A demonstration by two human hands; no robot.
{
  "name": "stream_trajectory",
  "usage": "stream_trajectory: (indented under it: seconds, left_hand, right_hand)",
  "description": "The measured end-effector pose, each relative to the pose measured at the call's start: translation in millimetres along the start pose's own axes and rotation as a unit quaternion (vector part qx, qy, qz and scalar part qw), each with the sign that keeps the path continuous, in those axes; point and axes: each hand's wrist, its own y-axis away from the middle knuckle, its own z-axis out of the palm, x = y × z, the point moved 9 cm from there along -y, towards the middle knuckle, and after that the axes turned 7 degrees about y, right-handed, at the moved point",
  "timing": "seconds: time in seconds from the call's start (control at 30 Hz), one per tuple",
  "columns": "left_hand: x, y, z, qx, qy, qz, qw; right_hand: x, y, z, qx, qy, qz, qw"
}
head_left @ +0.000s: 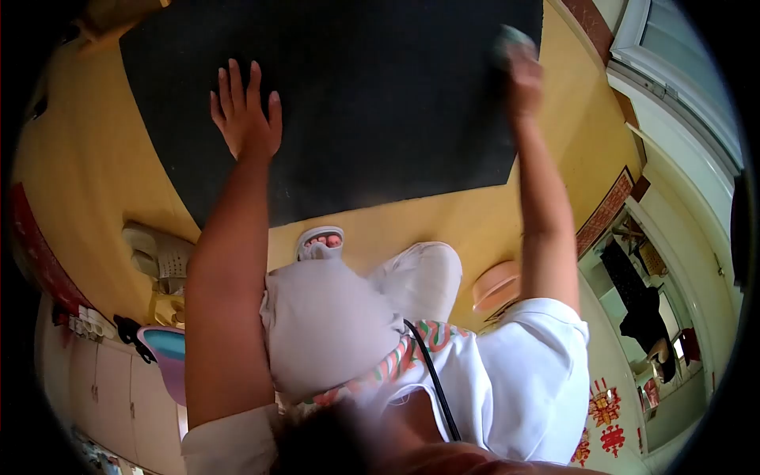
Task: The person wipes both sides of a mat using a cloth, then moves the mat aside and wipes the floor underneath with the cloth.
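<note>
Over the dark mat (380, 119), my left hand (247, 115) lies flat with its fingers spread and nothing in it. At the mat's upper right edge, my right hand (525, 79) is closed on a pale greenish cloth (514, 39), both blurred by motion. The cloth is bunched beyond my fingertips, near the mat's border; whether it touches the mat cannot be made out.
Yellow floor (87, 150) surrounds the mat. Beige slippers (162, 253) lie at the left, above a purple and blue tub (166, 356). A pink basin (497, 285) sits right of my knees. A white-framed window or door (673, 87) stands at the upper right.
</note>
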Motion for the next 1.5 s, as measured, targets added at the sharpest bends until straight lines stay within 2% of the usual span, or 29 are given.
stream_trajectory:
  seconds: [0.03,0.07,0.2,0.27,0.33,0.37,0.43,0.5,0.57,0.63,0.67,0.7,0.77,0.8,0.83,0.87,0.9,0.93,0.97,1.03,1.07,1.1,1.17,1.2,1.3,1.33,1.43,1.47,1.5]
  left_hand:
    - [-1.1,4.6,-1.0,-0.005,-0.003,0.005,1.000]
    - [-0.8,9.7,-3.1,-0.007,-0.001,0.008,1.000]
    - [0.7,5.5,-2.9,0.017,0.013,0.017,1.000]
    - [0.2,6.9,-1.6,0.016,0.009,0.016,1.000]
    - [-4.1,5.7,2.8,0.006,-0.011,0.000,1.000]
    - [-4.6,6.3,1.8,0.009,-0.009,0.007,1.000]
    - [-3.9,8.6,1.9,0.015,-0.007,0.018,1.000]
    - [-5.2,9.2,3.5,0.013,-0.028,0.023,0.999]
    - [7.2,7.7,-5.5,0.020,-0.034,0.043,0.998]
    - [17.6,10.4,-11.5,0.043,-0.075,0.061,0.994]
    - [20.2,9.1,-15.7,0.056,-0.095,0.072,0.991]
    - [19.9,7.8,-21.0,0.053,-0.088,0.071,0.992]
    - [31.9,5.5,-29.5,0.038,-0.065,0.077,0.994]
    - [24.3,5.2,-17.4,-0.055,-0.036,0.046,0.997]
    - [26.6,4.6,-16.6,-0.073,-0.037,0.025,0.996]
    - [27.9,7.7,-17.2,-0.095,-0.039,0.001,0.995]
    - [26.0,16.1,-16.4,-0.118,-0.045,-0.025,0.992]
    - [37.9,27.1,-21.4,-0.024,-0.116,0.004,0.993]
    - [40.9,37.7,-9.7,-0.054,-0.006,0.014,0.998]
    - [52.3,55.0,2.7,-0.112,0.211,0.035,0.970]
    - [78.7,67.7,-6.2,-0.174,0.359,0.021,0.917]
    - [114.8,83.7,-25.7,-0.234,0.496,0.005,0.836]
    - [161.9,119.7,-45.0,-0.347,0.681,-0.090,0.638]
    - [176.6,134.2,-53.8,-0.398,0.712,-0.095,0.571]
    - [193.6,165.9,-68.0,-0.370,0.704,-0.094,0.599]
    - [199.8,179.8,-66.5,-0.406,0.717,-0.133,0.550]
    - [176.4,212.5,-28.1,-0.415,0.703,-0.284,0.503]
    - [157.2,206.2,-20.0,-0.366,0.660,-0.273,0.597]
    - [139.5,200.9,-13.0,-0.315,0.607,-0.259,0.682]
  right_hand:
    - [82.3,47.3,45.5,-0.134,0.003,0.114,0.984]
    - [161.1,104.5,87.1,-0.272,0.035,0.216,0.937]
    - [165.1,92.8,-27.3,-0.142,0.129,0.248,0.950]
    - [111.7,71.1,-33.9,-0.114,0.015,0.209,0.971]
    - [19.7,37.0,-69.8,-0.084,-0.136,0.179,0.971]
    - [-28.9,24.4,-87.2,-0.027,-0.185,0.100,0.977]
    - [-124.1,20.6,-120.3,-0.015,-0.276,-0.013,0.961]
    - [-190.6,33.8,-167.2,0.058,-0.271,-0.187,0.943]
    - [-172.6,79.8,-122.0,0.031,-0.210,-0.162,0.964]
    - [-96.0,98.7,-94.3,0.053,-0.113,0.075,0.989]
    - [-45.7,121.7,-62.9,0.043,-0.230,0.273,0.933]
    - [-16.9,157.3,-32.0,0.025,-0.333,0.457,0.824]
    - [-9.0,169.4,-44.5,0.032,-0.437,0.571,0.694]
    - [-26.7,167.9,-45.3,0.057,-0.601,0.599,0.526]
    - [-48.1,157.9,-58.7,0.058,-0.713,0.555,0.424]
    - [-79.6,159.1,-69.2,0.009,-0.802,0.539,0.259]
    - [-112.3,149.6,-98.1,-0.042,-0.904,0.419,0.077]
    - [-132.8,141.9,-130.2,-0.032,-0.927,0.373,0.003]
    - [-147.3,141.4,-154.3,-0.020,-0.931,0.364,0.007]
    - [-173.9,127.7,-205.9,-0.017,-0.968,0.242,-0.060]
    - [-182.6,121.0,-230.1,-0.022,-0.979,0.183,-0.089]
    - [-189.7,119.8,-249.8,-0.027,-0.985,0.125,-0.118]
    - [-202.4,135.8,-255.6,-0.034,-0.984,0.135,-0.111]
    - [-207.4,141.3,-258.1,-0.039,-0.984,0.139,-0.106]
    - [-211.2,168.6,-246.5,-0.029,-0.927,0.371,0.050]
    - [-209.2,184.5,-234.4,-0.027,-0.876,0.445,0.185]
    - [-210.8,193.9,-222.8,-0.065,-0.778,0.384,0.493]
    - [-218.4,191.5,-221.4,-0.086,-0.770,0.330,0.539]
    - [-218.6,195.7,-209.8,-0.097,-0.748,0.332,0.566]
